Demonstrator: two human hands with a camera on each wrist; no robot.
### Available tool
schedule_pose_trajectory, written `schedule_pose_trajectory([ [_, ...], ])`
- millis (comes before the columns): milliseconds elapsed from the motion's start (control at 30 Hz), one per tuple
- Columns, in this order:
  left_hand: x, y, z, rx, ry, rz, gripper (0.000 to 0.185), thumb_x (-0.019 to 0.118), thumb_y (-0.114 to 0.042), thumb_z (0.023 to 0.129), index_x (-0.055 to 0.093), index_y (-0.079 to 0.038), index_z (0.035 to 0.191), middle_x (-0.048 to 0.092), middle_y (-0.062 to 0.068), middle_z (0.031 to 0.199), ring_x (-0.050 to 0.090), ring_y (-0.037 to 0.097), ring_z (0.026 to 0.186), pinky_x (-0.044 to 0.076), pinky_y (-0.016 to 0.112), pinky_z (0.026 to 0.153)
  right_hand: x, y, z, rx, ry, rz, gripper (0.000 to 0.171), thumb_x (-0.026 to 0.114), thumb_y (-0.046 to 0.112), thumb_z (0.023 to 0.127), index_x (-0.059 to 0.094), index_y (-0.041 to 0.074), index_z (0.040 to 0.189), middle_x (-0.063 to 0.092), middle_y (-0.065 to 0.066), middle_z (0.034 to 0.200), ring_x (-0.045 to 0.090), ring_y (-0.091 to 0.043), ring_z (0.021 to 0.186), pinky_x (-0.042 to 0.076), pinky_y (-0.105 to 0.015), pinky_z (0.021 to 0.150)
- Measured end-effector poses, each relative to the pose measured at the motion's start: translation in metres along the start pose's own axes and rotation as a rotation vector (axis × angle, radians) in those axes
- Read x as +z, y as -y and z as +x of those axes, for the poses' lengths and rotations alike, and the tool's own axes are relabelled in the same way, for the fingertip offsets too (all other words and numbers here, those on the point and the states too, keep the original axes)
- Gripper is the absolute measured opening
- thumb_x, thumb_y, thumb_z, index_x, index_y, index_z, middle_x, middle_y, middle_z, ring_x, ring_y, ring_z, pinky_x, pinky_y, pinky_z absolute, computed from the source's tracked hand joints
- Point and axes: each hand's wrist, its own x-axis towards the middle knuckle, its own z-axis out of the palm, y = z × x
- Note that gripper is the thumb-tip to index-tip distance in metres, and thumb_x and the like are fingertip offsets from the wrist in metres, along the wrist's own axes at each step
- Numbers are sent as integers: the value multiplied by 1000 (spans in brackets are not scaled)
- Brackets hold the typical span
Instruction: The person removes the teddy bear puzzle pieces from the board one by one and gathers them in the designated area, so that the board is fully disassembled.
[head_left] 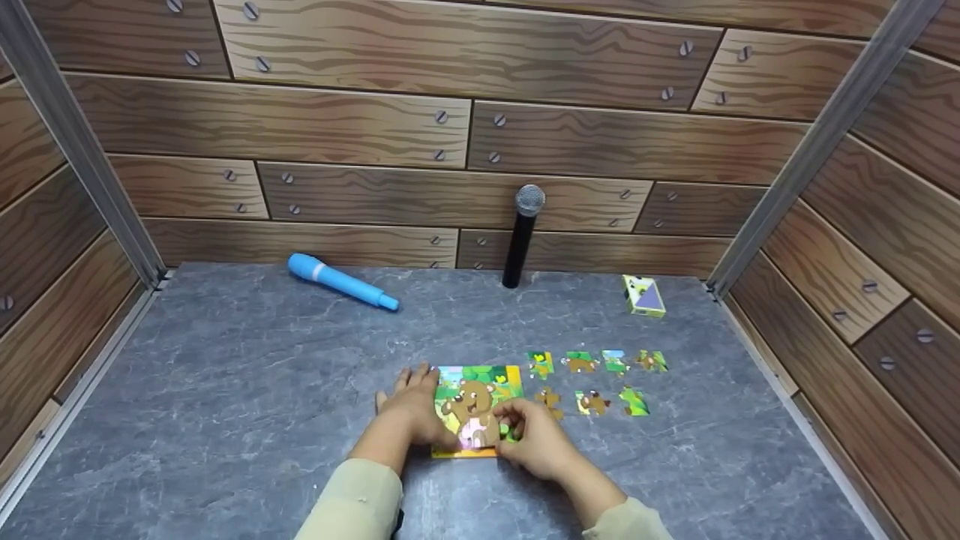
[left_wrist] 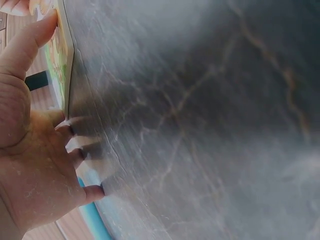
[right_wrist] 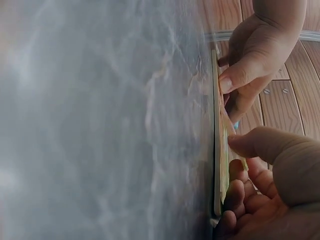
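A square bear picture puzzle [head_left: 474, 397] lies on the grey table, with an orange and green border. My left hand [head_left: 411, 411] rests along its left side, fingers spread and their tips down by the table, the thumb lying on the near left corner. At the lower right part of the puzzle, my right hand [head_left: 538, 442] pinches a small green puzzle piece [right_wrist: 244, 164] with thumb and curled fingers, close over the board. The fingers hide most of that piece. Beside the right hand lies a loose brown bear piece [head_left: 550, 400], partly covered by it in the head view.
Several loose puzzle pieces [head_left: 580, 362] lie in two rows to the right of the board. Behind stand a black microphone [head_left: 519, 244], upright, and a small yellow and purple box [head_left: 643, 295]. A blue microphone-shaped stick [head_left: 341, 282] lies back left. Wood-patterned walls [head_left: 360, 127] enclose the table.
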Motion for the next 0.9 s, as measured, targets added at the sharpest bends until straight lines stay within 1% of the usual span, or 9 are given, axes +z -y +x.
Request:
schedule_pose_trajectory([
  [100,1,1,0,-1,-1,1,125,99,-46,65,35,-7,165,26,13,174,15,43,160,10,76,121,-2,0,-1,-17,-4,0,43,75,-9,74,70,-5,116,64,-5,95,54,-19,80,47,-23,68],
  [233,1,1,1,-4,-2,-9,125,100,-45,65,35,-8,165,25,13,174,14,43,160,8,76,121,-6,-1,-2,-36,-22,-7,42,78,-6,77,70,-5,118,63,-5,97,54,-20,82,48,-25,71],
  [400,0,1,0,-5,-1,-25,125,100,-44,66,35,-8,166,24,13,174,13,43,160,7,76,121,-13,-2,-4,-52,-33,-8,43,80,-4,78,72,-2,121,64,-5,97,55,-20,84,49,-27,73],
  [567,-1,1,-2,-5,1,-30,124,100,-44,66,35,-8,166,24,13,174,13,43,160,7,76,121,-22,-1,-7,-67,-52,-26,43,82,-3,78,74,1,120,62,-7,99,54,-21,86,48,-28,75],
  [733,-1,1,-2,3,-1,-23,125,100,-45,65,35,-8,166,24,13,174,14,42,160,7,77,121,-32,-4,-10,-79,-61,-12,42,81,-4,79,73,-1,120,60,-8,101,53,-21,88,48,-28,76],
  [900,0,2,0,3,0,-17,125,99,-46,66,35,-8,166,24,12,174,13,42,160,7,77,121,-43,-7,-13,-65,-73,9,43,80,-4,82,71,-2,124,62,-8,105,55,-21,90,50,-29,80],
])
